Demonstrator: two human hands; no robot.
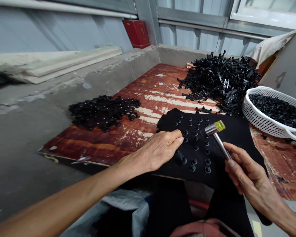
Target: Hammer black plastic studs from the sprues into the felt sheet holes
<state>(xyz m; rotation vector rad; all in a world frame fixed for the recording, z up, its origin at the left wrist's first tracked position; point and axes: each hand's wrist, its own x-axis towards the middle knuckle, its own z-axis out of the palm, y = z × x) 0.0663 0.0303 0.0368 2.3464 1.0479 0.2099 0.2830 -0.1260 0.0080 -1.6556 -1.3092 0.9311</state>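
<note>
My right hand point(246, 174) grips the metal handle of a small hammer point(219, 141), whose yellow translucent face points up and to the right. The hammer head is over a black cloth point(233, 131) spread at the table's near edge. Several small round black plastic pieces point(195, 148) stand on the cloth in rough rows. My left hand point(164, 146) is closed low over the left part of the cloth, beside these pieces; what its fingers hold, if anything, is hidden. Just below it lies a short black link point(182, 158) with a round end.
Glossy black link-shaped parts form a large heap point(222, 77) at the back right and a smaller pile point(103, 112) on the left of the worn red-brown table point(150, 85). A white basket point(263, 120) of small black pieces stands at right. A concrete ledge point(108, 74) borders the left.
</note>
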